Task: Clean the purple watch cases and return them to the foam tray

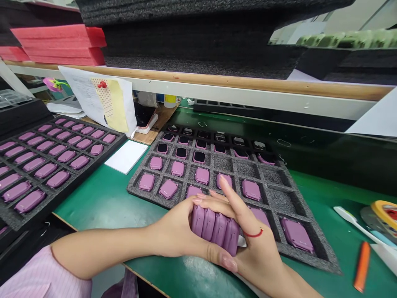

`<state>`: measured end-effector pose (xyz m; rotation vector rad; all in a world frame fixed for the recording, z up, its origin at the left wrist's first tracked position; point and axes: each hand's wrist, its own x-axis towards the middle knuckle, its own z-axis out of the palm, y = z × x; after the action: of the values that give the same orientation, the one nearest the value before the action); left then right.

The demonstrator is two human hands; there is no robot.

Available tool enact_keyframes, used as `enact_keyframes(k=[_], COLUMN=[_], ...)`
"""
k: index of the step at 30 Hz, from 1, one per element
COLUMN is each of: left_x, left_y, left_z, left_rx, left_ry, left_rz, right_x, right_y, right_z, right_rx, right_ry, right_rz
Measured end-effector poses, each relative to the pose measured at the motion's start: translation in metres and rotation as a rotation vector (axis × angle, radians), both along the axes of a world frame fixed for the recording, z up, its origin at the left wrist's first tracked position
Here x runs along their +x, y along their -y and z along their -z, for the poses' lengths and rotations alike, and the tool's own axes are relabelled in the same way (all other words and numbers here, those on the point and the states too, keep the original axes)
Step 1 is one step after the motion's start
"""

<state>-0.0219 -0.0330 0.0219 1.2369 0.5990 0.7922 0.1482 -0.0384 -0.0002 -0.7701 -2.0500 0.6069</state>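
Between my two hands, in front of the foam tray, is a row of several purple smartwatch cases, packed side by side. My left hand grips the row, its thumb along the near side and its fingertips over the far top. My right hand, with a red string at the wrist, closes on the right end; one finger points up. A small white piece shows beside that palm, and I cannot make out what it is. Behind the hands, the grey foam tray holds purple cases and dark-screened watches in its compartments.
Another tray of purple cases lies at left, beside a white paper pad. A toothbrush, an orange tool and tape rolls are at right. A shelf with black foam crosses above the green table.
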Motion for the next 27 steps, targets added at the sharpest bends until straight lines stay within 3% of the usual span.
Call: enact_keyframes(k=[5,9,13,17,27], left_x=[-0.002,-0.007,-0.011,-0.011,-0.011], left_y=[0.004,0.004,0.005,0.004,0.003], left_z=[0.009,0.011,0.014,0.019,0.019], left_rx=[0.004,0.288,0.518,0.651,0.709], left_ry=[-0.083,-0.187,-0.152,-0.139,-0.155], left_rz=[-0.169,-0.305,-0.276,-0.258,-0.256], right_x=[0.003,0.014,0.017,0.015,0.016], right_y=[0.001,0.0,-0.003,-0.005,-0.008], right_z=[0.0,-0.001,0.002,0.003,-0.004], right_rx=[0.061,-0.049,-0.229,-0.251,-0.182], right_ry=[0.092,-0.037,-0.215,-0.28,-0.333], right_rz=[-0.052,-0.063,0.072,0.136,0.179])
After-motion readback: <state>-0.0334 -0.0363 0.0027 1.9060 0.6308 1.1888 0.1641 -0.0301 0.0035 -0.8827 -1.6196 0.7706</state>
